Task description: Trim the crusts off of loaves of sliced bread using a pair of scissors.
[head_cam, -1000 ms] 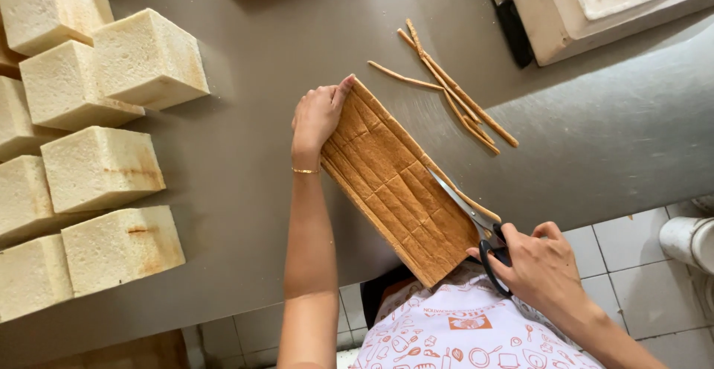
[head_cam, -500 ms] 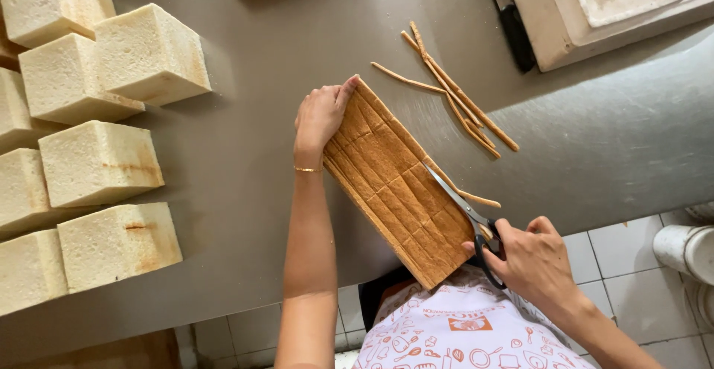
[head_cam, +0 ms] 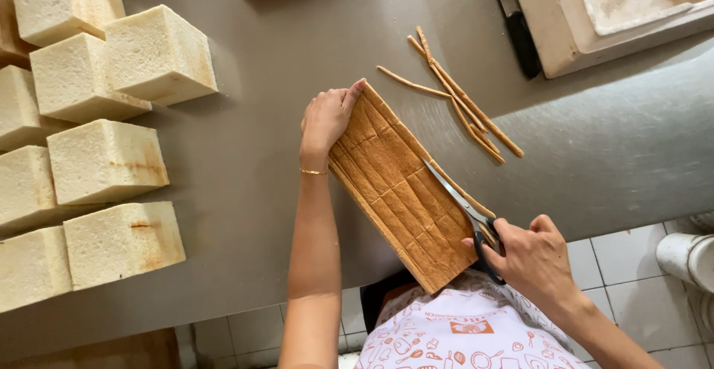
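The left hand [head_cam: 326, 120] rests on the far end of a long brown slab of bread [head_cam: 398, 187], fingers pressed together and curled over its edge. The slab lies slantwise on the grey table [head_cam: 275, 64], its near end over the table's edge. The right hand [head_cam: 532, 257] grips a pair of scissors [head_cam: 465, 213], fingers closed through the handles, blades lying along the slab's right edge. Thin crust strips [head_cam: 461, 101] lie just beyond. White bread blocks [head_cam: 104, 146] sit well to the left.
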